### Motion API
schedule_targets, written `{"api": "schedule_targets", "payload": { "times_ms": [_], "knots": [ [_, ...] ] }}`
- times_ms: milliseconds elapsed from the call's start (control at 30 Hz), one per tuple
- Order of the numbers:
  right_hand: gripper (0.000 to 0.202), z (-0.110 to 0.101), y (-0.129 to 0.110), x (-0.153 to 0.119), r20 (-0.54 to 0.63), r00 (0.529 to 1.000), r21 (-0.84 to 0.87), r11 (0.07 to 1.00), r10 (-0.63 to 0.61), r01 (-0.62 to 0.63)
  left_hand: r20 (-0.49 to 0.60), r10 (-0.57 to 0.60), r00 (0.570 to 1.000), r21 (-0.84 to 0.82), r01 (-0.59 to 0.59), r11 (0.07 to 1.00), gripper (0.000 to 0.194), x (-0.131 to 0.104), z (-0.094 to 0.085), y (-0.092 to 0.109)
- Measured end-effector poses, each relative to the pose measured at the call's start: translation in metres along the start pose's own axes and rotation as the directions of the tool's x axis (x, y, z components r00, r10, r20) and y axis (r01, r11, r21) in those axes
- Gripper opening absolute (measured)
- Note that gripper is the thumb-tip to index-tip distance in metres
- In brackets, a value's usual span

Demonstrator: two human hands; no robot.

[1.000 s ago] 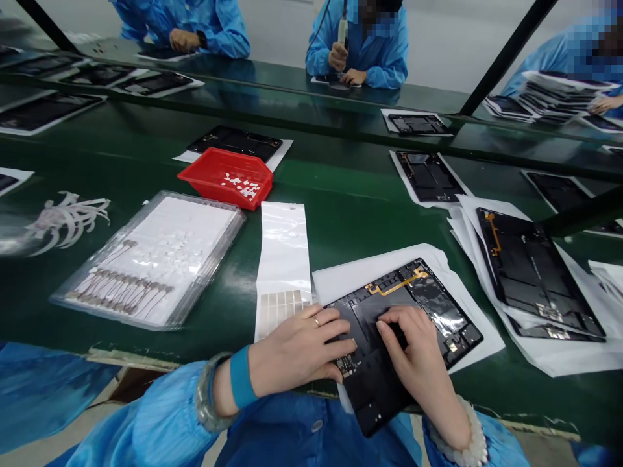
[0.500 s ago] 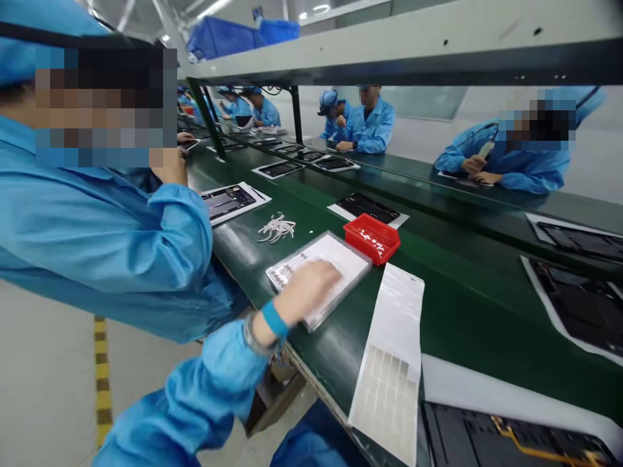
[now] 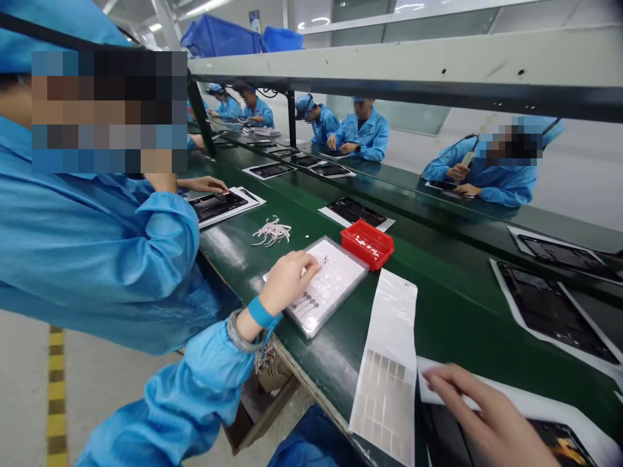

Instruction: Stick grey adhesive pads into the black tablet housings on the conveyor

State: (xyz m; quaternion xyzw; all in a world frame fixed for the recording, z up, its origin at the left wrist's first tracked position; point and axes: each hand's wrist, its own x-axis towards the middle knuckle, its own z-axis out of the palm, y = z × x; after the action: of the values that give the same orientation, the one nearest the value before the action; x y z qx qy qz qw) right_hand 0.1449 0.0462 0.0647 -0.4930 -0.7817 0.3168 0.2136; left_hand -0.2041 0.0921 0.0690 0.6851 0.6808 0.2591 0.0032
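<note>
My left hand (image 3: 288,280) is over a clear flat case (image 3: 335,288) with a white sheet, its fingertips pinched together. What it holds, if anything, is too small to make out. Small dark thin parts (image 3: 305,303) and small white pieces lie on the sheet. My right hand (image 3: 487,415), slightly blurred, hovers over a black device panel (image 3: 442,431) at the lower right. Its thumb and finger are pressed together at the tips; anything between them is hidden. Between my hands lies a white strip (image 3: 395,305) with rows of silvery rectangles.
A red bin (image 3: 368,245) with white bits sits behind the case, beside curled white strips (image 3: 272,231). More device panels (image 3: 357,211) lie along the green bench (image 3: 316,202). A person in blue (image 3: 87,240) works close at left; a shelf (image 3: 389,61) spans above.
My right hand has come into view over the panel at the lower right. My left hand has shifted slightly left, uncovering more of the case. The neighbour's hand now shows on their panel.
</note>
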Motion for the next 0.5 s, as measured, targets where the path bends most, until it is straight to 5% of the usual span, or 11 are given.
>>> {"api": "schedule_targets", "payload": {
  "times_ms": [200, 367, 500],
  "knots": [
    [0.033, 0.053, -0.054, 0.087, 0.14, 0.99, 0.221, 0.975, -0.022, -0.01, -0.082, -0.157, 0.984, -0.284, 0.127, 0.95, 0.025, -0.012, 0.014, 0.013],
    [0.04, 0.083, -0.07, 0.116, 0.15, 0.987, 0.473, 0.873, 0.057, -0.123, 0.033, -0.191, 0.981, -0.579, 0.174, 0.796, 0.033, -0.031, 0.017, 0.028],
    [0.037, 0.087, -0.087, 0.115, 0.195, 0.978, 0.761, 0.618, 0.072, -0.197, 0.128, -0.17, 0.977, -0.728, 0.209, 0.653, 0.039, -0.048, 0.019, 0.046]
  ]
}}
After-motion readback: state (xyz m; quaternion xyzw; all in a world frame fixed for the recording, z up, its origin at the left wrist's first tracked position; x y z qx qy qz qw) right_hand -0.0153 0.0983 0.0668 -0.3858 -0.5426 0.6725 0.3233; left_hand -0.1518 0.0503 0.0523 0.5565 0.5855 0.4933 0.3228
